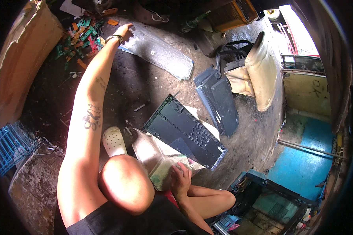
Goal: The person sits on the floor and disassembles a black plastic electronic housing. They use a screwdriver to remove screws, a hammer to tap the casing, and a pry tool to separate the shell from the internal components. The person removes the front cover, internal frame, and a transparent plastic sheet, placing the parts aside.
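Observation:
My left hand [123, 33] is stretched far forward at the upper left, fingers apart, at the near end of a stack of long, clear, silvery plastic sheets [161, 53]. The hand looks open, though small in the picture. My right hand [181, 178] rests close to my body with loosely bent, parted fingers, beside a folded, dull greenish-silver sheet [161, 172]. Just ahead of it lies a black laptop keyboard panel [176, 129], tilted over pale sheets. Part of its key area shows square openings.
Green, orange and red scraps [84, 37] lie heaped at the far left. Dark plastic panels [217, 102] and a cream bag [259, 72] stand right of centre. A cardboard wall [25, 62] is on the left. A black crate [278, 207] stands at lower right, an orange crate [231, 15] at the back.

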A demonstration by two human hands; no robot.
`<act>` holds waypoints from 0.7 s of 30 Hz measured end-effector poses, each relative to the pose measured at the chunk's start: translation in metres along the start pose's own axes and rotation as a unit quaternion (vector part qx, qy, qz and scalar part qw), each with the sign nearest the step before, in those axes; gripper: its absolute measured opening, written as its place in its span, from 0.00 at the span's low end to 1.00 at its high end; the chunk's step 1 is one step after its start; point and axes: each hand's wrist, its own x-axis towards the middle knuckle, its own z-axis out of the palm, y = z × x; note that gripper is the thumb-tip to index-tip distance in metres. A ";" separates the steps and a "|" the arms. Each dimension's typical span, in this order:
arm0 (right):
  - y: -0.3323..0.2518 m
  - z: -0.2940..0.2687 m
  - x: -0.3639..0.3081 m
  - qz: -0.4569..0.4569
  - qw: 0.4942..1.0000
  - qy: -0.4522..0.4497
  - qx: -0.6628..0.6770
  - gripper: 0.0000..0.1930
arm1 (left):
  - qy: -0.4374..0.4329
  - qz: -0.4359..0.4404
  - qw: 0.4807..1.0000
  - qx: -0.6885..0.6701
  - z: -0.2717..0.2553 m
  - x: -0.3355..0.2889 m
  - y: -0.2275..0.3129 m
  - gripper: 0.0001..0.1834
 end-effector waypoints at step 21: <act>-0.037 -0.019 0.034 -0.053 0.983 0.051 0.170 0.07 | -0.179 0.056 0.913 -0.362 0.006 -0.444 0.053 0.25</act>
